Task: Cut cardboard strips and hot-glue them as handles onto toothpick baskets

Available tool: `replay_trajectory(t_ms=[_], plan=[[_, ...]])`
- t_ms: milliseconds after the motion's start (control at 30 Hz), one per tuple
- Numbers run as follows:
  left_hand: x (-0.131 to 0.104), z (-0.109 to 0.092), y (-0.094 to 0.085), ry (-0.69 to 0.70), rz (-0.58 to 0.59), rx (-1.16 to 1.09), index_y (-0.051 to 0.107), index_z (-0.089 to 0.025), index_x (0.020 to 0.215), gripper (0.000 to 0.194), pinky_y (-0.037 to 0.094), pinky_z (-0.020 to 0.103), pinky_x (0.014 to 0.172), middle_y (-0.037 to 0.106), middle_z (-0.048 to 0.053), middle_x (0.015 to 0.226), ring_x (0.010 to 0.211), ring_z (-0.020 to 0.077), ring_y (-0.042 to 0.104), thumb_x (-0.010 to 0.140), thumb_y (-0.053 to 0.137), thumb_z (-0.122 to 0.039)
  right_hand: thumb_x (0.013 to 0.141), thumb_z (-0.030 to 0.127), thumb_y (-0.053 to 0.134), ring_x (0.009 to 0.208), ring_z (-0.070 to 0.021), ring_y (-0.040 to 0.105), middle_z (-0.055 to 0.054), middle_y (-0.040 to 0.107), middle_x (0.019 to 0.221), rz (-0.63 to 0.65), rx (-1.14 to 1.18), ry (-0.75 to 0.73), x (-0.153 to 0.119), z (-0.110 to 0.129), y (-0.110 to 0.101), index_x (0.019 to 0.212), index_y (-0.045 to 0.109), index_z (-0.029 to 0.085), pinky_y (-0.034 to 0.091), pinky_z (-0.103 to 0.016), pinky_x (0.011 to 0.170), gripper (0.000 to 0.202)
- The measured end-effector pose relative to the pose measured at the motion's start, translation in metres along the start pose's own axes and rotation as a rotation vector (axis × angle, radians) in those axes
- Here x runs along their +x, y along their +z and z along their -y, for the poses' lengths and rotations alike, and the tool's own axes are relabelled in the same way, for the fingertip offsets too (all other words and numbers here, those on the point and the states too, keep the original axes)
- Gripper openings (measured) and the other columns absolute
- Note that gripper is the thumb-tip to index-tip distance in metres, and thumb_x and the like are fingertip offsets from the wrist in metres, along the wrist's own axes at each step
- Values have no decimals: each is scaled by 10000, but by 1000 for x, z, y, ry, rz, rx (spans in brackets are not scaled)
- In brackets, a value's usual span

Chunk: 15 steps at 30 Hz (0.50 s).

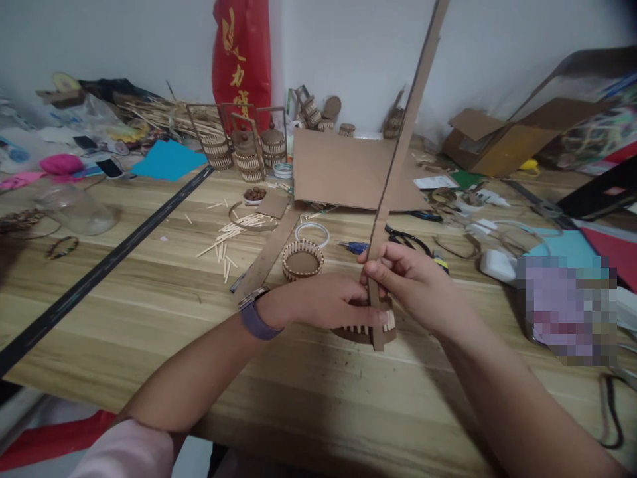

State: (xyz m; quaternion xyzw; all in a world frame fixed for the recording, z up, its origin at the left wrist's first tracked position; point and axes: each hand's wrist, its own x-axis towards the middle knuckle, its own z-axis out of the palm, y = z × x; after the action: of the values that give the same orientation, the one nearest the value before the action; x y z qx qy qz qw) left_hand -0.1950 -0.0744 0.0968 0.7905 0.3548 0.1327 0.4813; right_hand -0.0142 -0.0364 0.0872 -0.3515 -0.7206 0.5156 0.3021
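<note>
While our left hand [355, 302] presses a slatted basket [361, 332], our right hand [398, 269] pinches a cardboard strip [398, 166]; brown beads [255, 193] fill a white dish [253, 201].

Before you, a wood-grain tabletop [308, 405] spans the foreground and meets a plain, pale wall [348, 53] at its rear; dim, diffuse light leaves the upper right corner of your view darkest.

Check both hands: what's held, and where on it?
Right hand: long cardboard strip, pinched along its lower part. Left hand: round stick-sided piece, gripped at its side, thumb across the strip near its bottom end.
</note>
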Motion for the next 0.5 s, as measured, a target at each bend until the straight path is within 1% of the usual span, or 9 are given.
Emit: replay_trajectory(t_ms=[100,167,267,333,367,433,500], plan=[[0,-1,0,-29,-4,15,527,-171,710,362,363,224,640,492,-54,668,643,92,459,1011,537,-371,893,571,676,514,-106,484,55,534,600,21,7,-4,0,-4,0,876,621,214,350,-240,474,362],[0,-1,0,-29,-5,15,526,-170,699,362,360,220,634,490,-56,661,631,88,451,1007,542,-361,889,573,682,516,-108,478,56,533,602,27,14,1,1,-4,1,890,628,214,355,-240,477,363],[-1,-1,-2,-36,-8,34,512,-170,667,388,351,222,617,482,-60,633,595,82,437,1001,553,-363,869,596,694,528,-116,470,53,525,618,0,-4,-7,1,-2,0,910,646,219,370,-249,489,383],[-1,0,-3,-49,-21,73,498,-172,647,413,342,229,600,467,-63,608,572,84,434,1002,555,-376,855,626,695,582,-139,522,26,575,670,-7,-44,-21,0,-1,-3,916,655,221,421,-269,532,411],[-1,0,-4,-49,-39,111,493,-173,637,425,336,235,593,461,-62,599,566,87,436,1002,555,-380,851,642,690,641,-162,574,0,627,727,1,-72,-32,-1,-1,-6,936,662,221,463,-289,578,431],[0,1,-4,-29,-92,230,512,-171,627,431,333,253,600,481,-50,600,580,102,458,1002,559,-379,864,667,659,818,-227,664,-62,723,912,14,-166,-59,-5,-4,-13,1027,679,226,530,-358,728,471],[1,1,-1,-1,-147,388,582,-165,655,417,362,278,661,562,-21,651,652,133,521,1010,554,-382,870,671,648,1013,-291,679,-105,744,1110,8,-320,-112,-10,-11,-21,1119,684,241,526,-443,894,498]])
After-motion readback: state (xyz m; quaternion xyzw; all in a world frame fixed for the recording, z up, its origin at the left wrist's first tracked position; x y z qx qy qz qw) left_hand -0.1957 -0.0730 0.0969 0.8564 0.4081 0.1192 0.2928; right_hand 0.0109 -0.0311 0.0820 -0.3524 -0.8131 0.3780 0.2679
